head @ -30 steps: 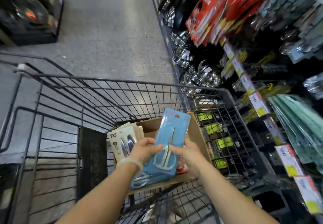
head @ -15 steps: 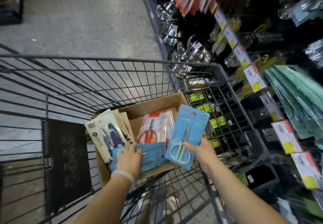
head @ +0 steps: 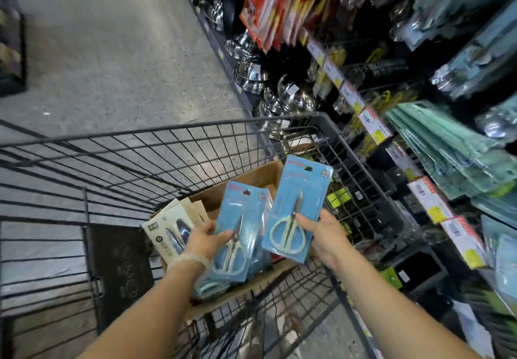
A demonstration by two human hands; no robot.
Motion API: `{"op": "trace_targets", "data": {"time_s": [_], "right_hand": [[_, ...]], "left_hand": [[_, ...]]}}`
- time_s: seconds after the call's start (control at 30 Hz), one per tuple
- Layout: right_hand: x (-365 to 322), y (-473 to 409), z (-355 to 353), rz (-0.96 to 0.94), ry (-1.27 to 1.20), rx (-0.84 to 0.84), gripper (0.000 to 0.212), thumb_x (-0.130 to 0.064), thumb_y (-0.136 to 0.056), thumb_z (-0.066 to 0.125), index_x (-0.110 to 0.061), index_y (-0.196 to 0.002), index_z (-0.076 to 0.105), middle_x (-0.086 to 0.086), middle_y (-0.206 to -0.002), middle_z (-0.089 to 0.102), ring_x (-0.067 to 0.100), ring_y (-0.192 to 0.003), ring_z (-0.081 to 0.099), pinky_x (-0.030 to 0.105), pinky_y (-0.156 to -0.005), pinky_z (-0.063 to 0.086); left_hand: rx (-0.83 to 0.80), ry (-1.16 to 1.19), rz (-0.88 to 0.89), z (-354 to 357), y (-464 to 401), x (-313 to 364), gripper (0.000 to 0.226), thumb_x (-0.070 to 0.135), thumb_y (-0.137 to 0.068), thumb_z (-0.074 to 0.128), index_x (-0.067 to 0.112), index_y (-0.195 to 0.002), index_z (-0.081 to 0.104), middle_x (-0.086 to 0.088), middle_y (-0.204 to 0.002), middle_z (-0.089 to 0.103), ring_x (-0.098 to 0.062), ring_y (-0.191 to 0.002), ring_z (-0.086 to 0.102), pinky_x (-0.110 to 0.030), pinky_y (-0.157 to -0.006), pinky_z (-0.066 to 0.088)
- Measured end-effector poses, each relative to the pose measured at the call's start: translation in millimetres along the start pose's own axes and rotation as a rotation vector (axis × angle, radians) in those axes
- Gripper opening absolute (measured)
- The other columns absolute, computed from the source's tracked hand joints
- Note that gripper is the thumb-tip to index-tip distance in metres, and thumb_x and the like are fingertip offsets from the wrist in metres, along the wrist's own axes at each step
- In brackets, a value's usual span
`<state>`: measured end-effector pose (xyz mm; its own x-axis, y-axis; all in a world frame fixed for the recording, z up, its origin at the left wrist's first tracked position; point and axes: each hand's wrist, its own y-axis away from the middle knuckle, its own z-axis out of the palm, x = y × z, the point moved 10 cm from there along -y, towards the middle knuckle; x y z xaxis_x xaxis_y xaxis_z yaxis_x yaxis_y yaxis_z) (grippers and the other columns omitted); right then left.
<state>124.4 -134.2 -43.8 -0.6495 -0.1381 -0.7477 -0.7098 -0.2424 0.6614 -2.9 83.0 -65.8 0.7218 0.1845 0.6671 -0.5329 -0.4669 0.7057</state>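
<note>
Since half a second ago, the left hand (head: pixel 202 239) is lifting a second scissors pack (head: pixel 243 213) from the cardboard box (head: pixel 260 176) in the cart (head: pixel 167 145), thumb and fingers pinching its edge. The right hand (head: pixel 324 235) is still clamping the first scissors pack (head: pixel 299 204) above the box's right side.

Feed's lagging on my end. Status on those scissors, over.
Left grip holding blue scissors pack at the cardboard box. Right grip holding second pack, raised. Cart wall stands toward the shelves.

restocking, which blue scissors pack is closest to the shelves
The right-hand pack, gripped by the right hand beside the cart wall; the left-hand pack, in the left hand, sits over the cardboard box.
</note>
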Motion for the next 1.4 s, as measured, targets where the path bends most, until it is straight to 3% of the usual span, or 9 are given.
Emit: {"op": "trace_targets", "data": {"time_s": [0.2,0.4,0.57,0.7,0.9,1.0,1.1,1.23,1.4], "right_hand": [[-36,44,-18,-0.069,-0.098,0.063,0.019,0.000,-0.090,0.055,-0.010,-0.104,0.061,0.007,-0.100,0.067,0.022,-0.084,0.064,0.041,-0.084,0.052],[-69,122,-85,-0.214,-0.181,0.133,0.021,-0.005,-0.090,0.058,-0.013,-0.109,0.060,0.003,-0.098,0.068,0.025,-0.090,0.065,0.045,-0.087,0.051],[-44,224,-182,-0.320,-0.252,0.287,0.025,-0.007,-0.087,0.062,-0.008,-0.112,0.062,0.006,-0.102,0.070,0.026,-0.093,0.066,0.043,-0.086,0.053],[14,339,-277,-0.387,-0.315,0.491,0.015,-0.009,-0.086,0.065,-0.010,-0.101,0.063,0.009,-0.103,0.069,0.023,-0.086,0.066,0.039,-0.081,0.052],[149,533,-406,-0.394,-0.429,0.853,0.029,-0.006,-0.085,0.067,-0.006,-0.114,0.064,0.014,-0.112,0.069,0.034,-0.104,0.065,0.052,-0.094,0.050],[214,625,-454,-0.409,-0.519,0.990,0.015,-0.006,-0.085,0.066,-0.010,-0.099,0.069,0.014,-0.104,0.072,0.035,-0.097,0.067,0.053,-0.089,0.052],[277,710,-487,-0.410,-0.620,1.159,0.011,-0.007,-0.085,0.066,-0.013,-0.093,0.070,0.011,-0.098,0.072,0.033,-0.092,0.068,0.046,-0.082,0.055],[349,799,-512,-0.409,-0.682,1.351,0.026,-0.017,-0.079,0.072,-0.006,-0.103,0.069,0.014,-0.099,0.073,0.031,-0.090,0.069,0.050,-0.084,0.056],[427,891,-545,-0.395,-0.799,1.575,0.013,-0.011,-0.085,0.066,-0.009,-0.099,0.067,0.010,-0.099,0.072,0.029,-0.089,0.068,0.046,-0.084,0.056]], "left_hand": [[-0.053,0.114,0.106,19,40,68,0.020,0.012,-0.087,0.065,0.004,-0.106,0.063,-0.005,-0.078,0.066,-0.014,-0.058,0.062,-0.019,-0.040,0.050],[-0.229,0.131,0.213,80,113,122,0.022,0.009,-0.087,0.064,-0.001,-0.107,0.063,-0.025,-0.105,0.067,-0.029,-0.085,0.062,-0.045,-0.084,0.053],[-0.434,0.044,0.358,168,216,127,0.008,0.016,-0.089,0.062,0.009,-0.091,0.066,-0.014,-0.087,0.070,-0.025,-0.074,0.066,-0.037,-0.067,0.058],[-0.651,-0.102,0.431,254,324,80,0.011,0.033,-0.084,0.068,0.024,-0.089,0.068,-0.009,-0.100,0.073,-0.030,-0.092,0.069,-0.051,-0.088,0.053],[-1.027,-0.367,0.533,379,512,-31,0.025,0.007,-0.075,0.077,0.018,-0.095,0.066,-0.003,-0.102,0.072,-0.023,-0.099,0.066,-0.045,-0.101,0.046],[-1.171,-0.419,0.543,431,602,-85,0.023,-0.005,-0.078,0.070,0.012,-0.090,0.063,0.005,-0.087,0.069,-0.025,-0.098,0.065,-0.039,-0.093,0.046],[-1.285,-0.497,0.570,474,684,-141,0.023,-0.008,-0.076,0.069,0.010,-0.089,0.065,-0.009,-0.089,0.069,-0.029,-0.093,0.065,-0.037,-0.083,0.048],[-1.451,-0.631,0.586,521,768,-214,0.031,0.004,-0.069,0.080,0.016,-0.095,0.067,-0.009,-0.103,0.072,-0.024,-0.096,0.067,-0.044,-0.094,0.050],[-1.556,-0.740,0.627,574,861,-290,0.030,0.002,-0.074,0.076,0.011,-0.100,0.063,-0.007,-0.097,0.068,-0.025,-0.093,0.065,-0.044,-0.094,0.050]]}}
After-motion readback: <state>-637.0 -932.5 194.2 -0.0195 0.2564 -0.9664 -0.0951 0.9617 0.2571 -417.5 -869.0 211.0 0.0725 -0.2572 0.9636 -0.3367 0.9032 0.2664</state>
